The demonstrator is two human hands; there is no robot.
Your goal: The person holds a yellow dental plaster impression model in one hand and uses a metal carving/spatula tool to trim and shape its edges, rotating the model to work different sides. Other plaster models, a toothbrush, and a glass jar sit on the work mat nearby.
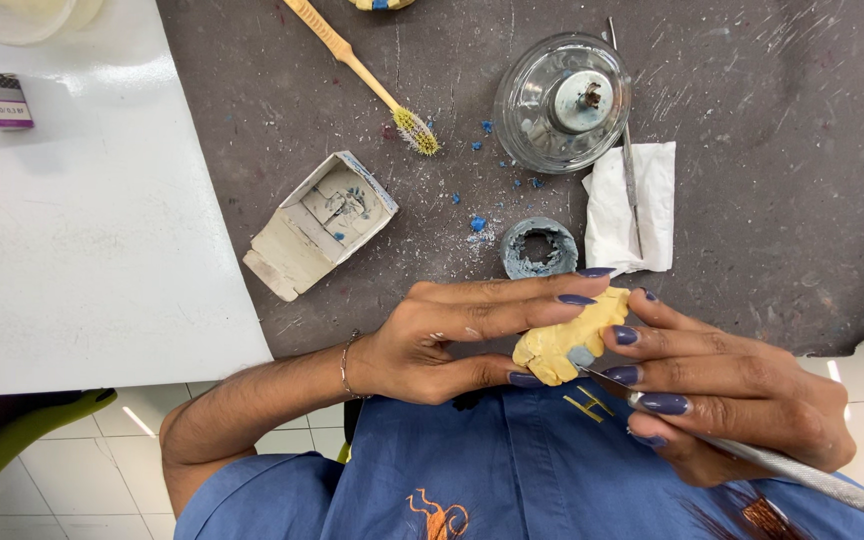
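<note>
My left hand [462,335] holds a yellow plaster cast [564,340] between thumb and fingers, just over the front edge of the dark work mat [772,230]. My right hand [742,395] steadies the cast from the right and grips a thin metal carving tool [812,478]. The tool's tip touches a grey-blue patch on the cast's lower edge.
On the mat lie a small grey ring [540,249], a folded white tissue [632,208] with a metal instrument [628,150] across it, a glass burner [563,101], a wooden toothbrush [367,77], an open plaster-stained box [320,224] and blue wax crumbs [477,223]. White table [82,250] at left.
</note>
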